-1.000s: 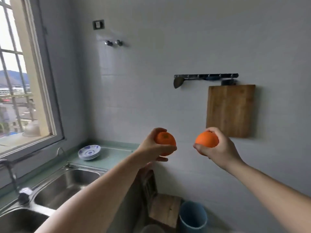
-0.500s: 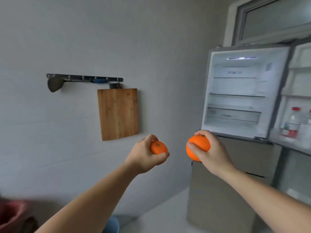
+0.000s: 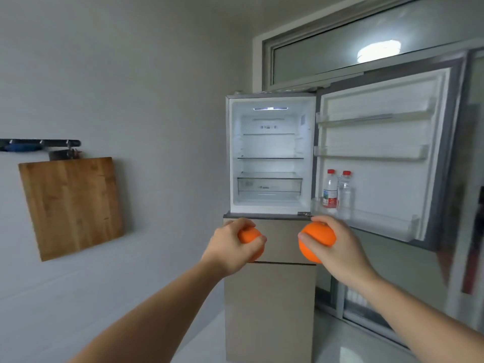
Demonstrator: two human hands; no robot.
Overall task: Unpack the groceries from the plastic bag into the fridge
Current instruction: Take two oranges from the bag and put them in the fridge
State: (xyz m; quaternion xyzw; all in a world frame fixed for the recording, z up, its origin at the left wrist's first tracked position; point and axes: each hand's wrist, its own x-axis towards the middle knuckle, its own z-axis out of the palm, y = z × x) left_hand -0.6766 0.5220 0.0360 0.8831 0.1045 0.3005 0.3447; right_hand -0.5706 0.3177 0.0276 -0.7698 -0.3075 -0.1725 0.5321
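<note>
My left hand (image 3: 230,247) grips a small orange (image 3: 248,235), mostly covered by the fingers. My right hand (image 3: 337,247) holds a larger orange (image 3: 318,233). Both hands are raised in front of the fridge (image 3: 269,297), level with the closed drawer just below its open upper compartment (image 3: 271,155). That compartment is lit and its glass shelves look bare. The fridge door (image 3: 379,158) is swung open to the right. The plastic bag is out of view.
Two red-capped bottles (image 3: 336,189) stand in the door's lowest rack. A wooden cutting board (image 3: 70,205) hangs on the left wall under a hook rail (image 3: 39,144). A window (image 3: 366,40) sits above the fridge. Pale floor lies left of the fridge base.
The view swung right from the sink and counter to the fridge, which now fills the centre and looks closer. Both hands kept their oranges.
</note>
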